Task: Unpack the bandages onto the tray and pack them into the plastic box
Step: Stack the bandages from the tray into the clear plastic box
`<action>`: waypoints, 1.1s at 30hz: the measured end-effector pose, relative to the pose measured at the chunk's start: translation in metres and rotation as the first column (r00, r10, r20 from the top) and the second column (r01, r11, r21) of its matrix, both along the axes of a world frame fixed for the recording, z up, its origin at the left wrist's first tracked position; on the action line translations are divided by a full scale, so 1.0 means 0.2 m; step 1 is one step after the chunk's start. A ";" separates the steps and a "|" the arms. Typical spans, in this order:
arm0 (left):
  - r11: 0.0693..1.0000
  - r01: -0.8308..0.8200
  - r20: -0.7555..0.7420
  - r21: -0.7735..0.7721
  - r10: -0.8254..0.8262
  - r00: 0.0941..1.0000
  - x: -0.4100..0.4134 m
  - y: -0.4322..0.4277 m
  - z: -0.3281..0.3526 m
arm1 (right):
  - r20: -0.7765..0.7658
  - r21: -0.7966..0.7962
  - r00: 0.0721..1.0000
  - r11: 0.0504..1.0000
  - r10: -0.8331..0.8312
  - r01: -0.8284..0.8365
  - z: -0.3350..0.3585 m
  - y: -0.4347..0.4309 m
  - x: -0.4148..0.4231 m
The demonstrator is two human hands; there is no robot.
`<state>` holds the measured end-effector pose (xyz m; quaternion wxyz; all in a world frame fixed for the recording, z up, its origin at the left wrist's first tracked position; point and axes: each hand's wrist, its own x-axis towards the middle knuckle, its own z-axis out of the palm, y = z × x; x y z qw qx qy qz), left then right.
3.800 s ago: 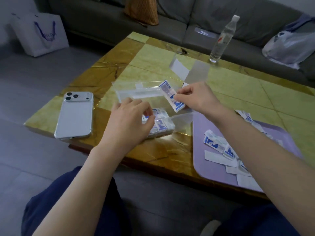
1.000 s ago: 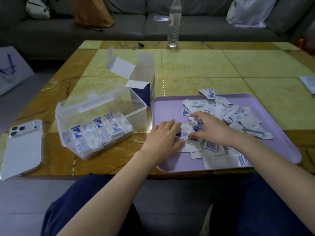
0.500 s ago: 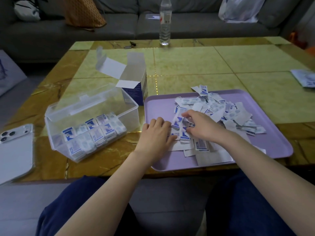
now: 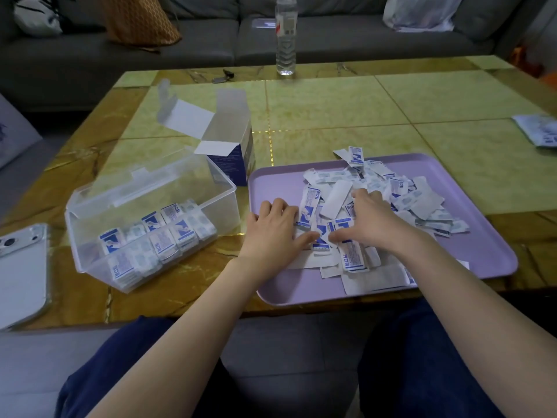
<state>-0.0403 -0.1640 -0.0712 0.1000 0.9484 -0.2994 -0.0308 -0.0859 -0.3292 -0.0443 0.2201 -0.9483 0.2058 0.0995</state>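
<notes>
**Gathering a batch for packing.** The bandages point(image 4: 401, 200) lie in a loose heap across the middle of the tray point(image 4: 482, 245), and a few overhang its far edge. The tray sits at the near edge of the tabletop point(image 4: 331, 110), right of centre. The left hand point(image 4: 274, 227) rests flat on the heap's left margin, fingers straight and close together. The right hand point(image 4: 370, 224) is spread over the heap's centre, fingers only lightly bent. Neither hand visibly pinches a bandage, and the thumbs nearly meet over one blue-printed wrapper. The box point(image 4: 90, 236), just left of the tray toward the tabletop's near-left corner, holds rows of bandages standing on edge along its near wall. The step is probably best done by sweeping a few wrappers together between the hands, turning them the same way and squaring their edges against the tray. Only then should the fingers close round the stack. Odd sizes and blank-side-up pieces likely need sorting first. The open carton point(image 4: 230, 164) stands just beyond the box, and the phone point(image 4: 21, 273) lies at the near-left edge.
</notes>
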 end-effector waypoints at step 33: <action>0.921 -0.204 -0.315 -0.332 0.095 0.944 -0.01 -0.11 -0.02 | 0.117 0.211 0.992 0.977 -0.040 0.015 -0.05 0.04 0.06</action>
